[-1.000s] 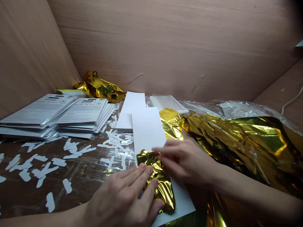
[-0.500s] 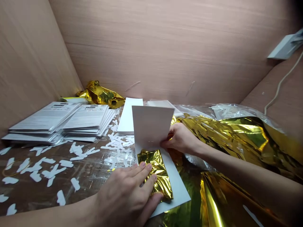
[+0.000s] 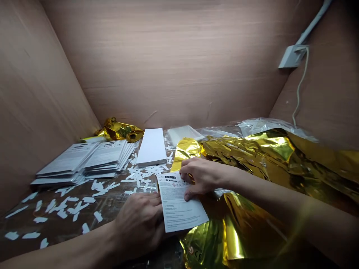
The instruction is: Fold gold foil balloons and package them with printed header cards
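Note:
A printed white leaflet card (image 3: 179,203) lies on the table in front of me, its text side up, and both hands are on it. My right hand (image 3: 203,177) grips its top edge, the thumb resting on the print. My left hand (image 3: 138,220) sits at its left edge, with the fingertips hidden beneath or behind the card. A gold foil sheet (image 3: 185,153) rises just beyond my right hand. The gold foil packet from the earlier frames is out of sight.
Stacks of printed cards (image 3: 84,162) stand at the left, beside a white paper stack (image 3: 151,147). White paper offcuts (image 3: 143,173) litter the transparent-covered table. Crumpled gold foil (image 3: 122,130) lies at the back, a large foil sheet (image 3: 266,149) spreads right, and wooden walls surround everything.
The raised white card has come down flat, now showing printed text, and covers where the gold packet lay. My right hand has moved down onto it. The view has tilted upward.

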The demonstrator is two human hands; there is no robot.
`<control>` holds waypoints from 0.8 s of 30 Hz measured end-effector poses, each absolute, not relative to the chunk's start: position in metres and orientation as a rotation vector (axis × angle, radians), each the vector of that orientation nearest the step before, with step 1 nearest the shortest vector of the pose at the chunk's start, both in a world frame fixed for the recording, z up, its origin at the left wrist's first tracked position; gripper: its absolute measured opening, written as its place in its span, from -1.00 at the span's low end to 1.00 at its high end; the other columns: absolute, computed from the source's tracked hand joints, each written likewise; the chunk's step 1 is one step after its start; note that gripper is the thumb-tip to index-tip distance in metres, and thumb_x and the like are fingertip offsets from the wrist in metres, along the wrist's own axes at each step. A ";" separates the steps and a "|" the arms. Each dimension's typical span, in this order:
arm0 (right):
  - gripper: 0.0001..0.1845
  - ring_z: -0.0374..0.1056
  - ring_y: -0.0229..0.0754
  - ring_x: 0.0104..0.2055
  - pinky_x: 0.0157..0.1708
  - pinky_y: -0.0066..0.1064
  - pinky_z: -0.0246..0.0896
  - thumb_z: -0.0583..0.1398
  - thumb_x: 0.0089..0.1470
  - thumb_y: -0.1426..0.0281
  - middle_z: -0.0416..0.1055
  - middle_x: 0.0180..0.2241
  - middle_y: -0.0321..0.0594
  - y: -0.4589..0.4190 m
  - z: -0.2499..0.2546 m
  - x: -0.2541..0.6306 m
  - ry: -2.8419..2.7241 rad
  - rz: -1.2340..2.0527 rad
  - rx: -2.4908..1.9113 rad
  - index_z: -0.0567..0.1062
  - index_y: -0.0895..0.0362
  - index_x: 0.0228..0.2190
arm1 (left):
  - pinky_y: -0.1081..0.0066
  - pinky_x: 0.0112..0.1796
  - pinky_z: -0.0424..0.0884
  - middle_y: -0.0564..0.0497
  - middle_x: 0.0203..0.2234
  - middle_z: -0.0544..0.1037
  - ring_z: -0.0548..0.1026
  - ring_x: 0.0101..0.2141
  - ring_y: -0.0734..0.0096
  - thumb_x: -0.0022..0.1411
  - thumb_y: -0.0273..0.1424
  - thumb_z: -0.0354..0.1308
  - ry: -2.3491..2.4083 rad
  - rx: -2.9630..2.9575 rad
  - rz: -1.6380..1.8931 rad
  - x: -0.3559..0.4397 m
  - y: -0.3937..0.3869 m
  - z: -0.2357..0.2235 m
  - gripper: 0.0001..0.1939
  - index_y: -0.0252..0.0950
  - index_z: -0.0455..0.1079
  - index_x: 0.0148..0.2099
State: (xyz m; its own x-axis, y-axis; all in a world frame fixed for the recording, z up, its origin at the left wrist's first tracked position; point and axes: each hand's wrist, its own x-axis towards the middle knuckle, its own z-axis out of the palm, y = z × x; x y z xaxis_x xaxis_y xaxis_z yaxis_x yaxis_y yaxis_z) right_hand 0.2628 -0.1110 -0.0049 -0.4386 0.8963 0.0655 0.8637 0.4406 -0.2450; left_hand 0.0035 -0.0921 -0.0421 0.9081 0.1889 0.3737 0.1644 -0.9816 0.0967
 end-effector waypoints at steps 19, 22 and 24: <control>-0.09 0.27 0.15 0.10 0.04 -0.13 0.26 0.55 -0.37 0.16 0.39 0.02 0.03 -0.097 0.004 0.241 -2.566 0.241 -1.642 0.45 0.21 0.03 | 0.45 -0.46 0.16 0.07 -0.50 0.43 0.29 -0.49 0.45 0.24 0.01 0.23 0.646 2.410 0.127 0.022 -0.008 -0.008 -0.52 -0.38 0.50 -0.24; 0.01 0.36 -0.02 -0.10 -0.16 -0.27 0.29 0.57 -0.43 0.25 0.46 -0.13 -0.11 -0.091 0.003 0.247 -2.294 0.330 -1.485 0.41 0.18 0.09 | 0.45 -0.47 0.12 0.09 -0.55 0.38 0.23 -0.51 0.49 0.24 0.00 0.25 0.615 2.205 0.342 0.016 0.000 -0.013 -0.52 -0.40 0.48 -0.31; 0.03 0.37 -0.15 -0.26 -0.29 -0.35 0.27 0.55 -0.37 0.30 0.48 -0.27 -0.23 -0.088 0.003 0.251 -1.968 0.462 -1.387 0.36 0.16 0.16 | 0.45 -0.47 0.10 0.09 -0.57 0.40 0.22 -0.52 0.49 0.19 0.00 0.30 0.633 2.098 0.558 0.013 0.007 -0.013 -0.51 -0.41 0.52 -0.28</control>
State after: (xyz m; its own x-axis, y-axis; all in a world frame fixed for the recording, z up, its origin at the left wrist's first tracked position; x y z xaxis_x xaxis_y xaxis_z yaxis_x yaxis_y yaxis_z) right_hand 0.2511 -0.0880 0.0034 -0.2040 0.9245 0.3219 0.6846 0.3698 -0.6282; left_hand 0.0128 0.0069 -0.0130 0.7723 0.6151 0.1586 0.2348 -0.5084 0.8285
